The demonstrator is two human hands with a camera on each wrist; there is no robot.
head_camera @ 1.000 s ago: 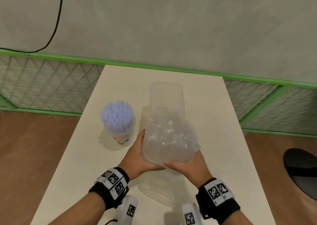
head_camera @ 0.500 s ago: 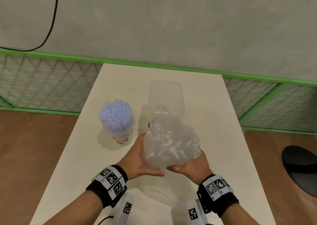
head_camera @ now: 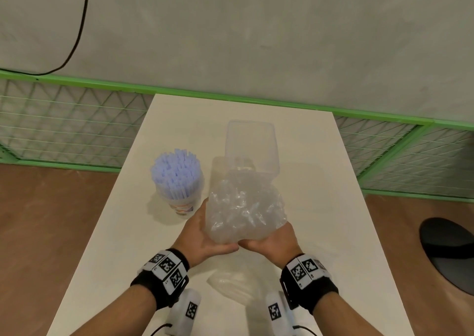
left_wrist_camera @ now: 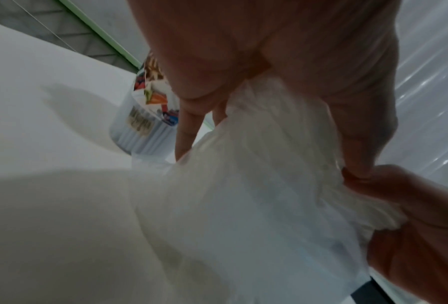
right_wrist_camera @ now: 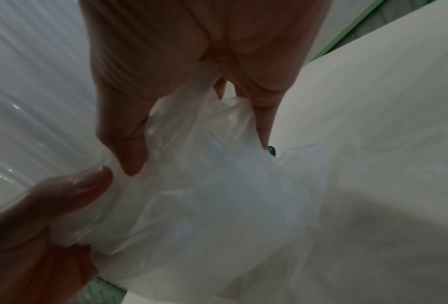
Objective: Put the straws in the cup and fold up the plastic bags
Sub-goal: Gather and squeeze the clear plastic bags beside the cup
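Both of your hands are on the crumpled clear plastic bag [head_camera: 245,211], which you hold bunched above the white rectangular table [head_camera: 320,207]. Your left hand [head_camera: 205,235] cups its left side, fingers spread along the plastic and the thumb curled under the lower edge; the left wrist view shows that thumb [left_wrist_camera: 357,144] pressing the gathered film against your other hand. Your right hand [head_camera: 273,243] grips the lower right side, and in the right wrist view its thumb [right_wrist_camera: 129,148] and fingers [right_wrist_camera: 264,121] curl into the folds of the bag. Your two thumbs meet beneath the bundle.

To the left, just beside your left hand, the printed white paper cup [head_camera: 183,205] stands upright on the table, packed full of pale blue plastic straws [head_camera: 175,171]. Beyond the bag sits a clear square plastic container [head_camera: 251,148]. Another flattened clear plastic bag [head_camera: 230,282] lies on the table between your wrists.
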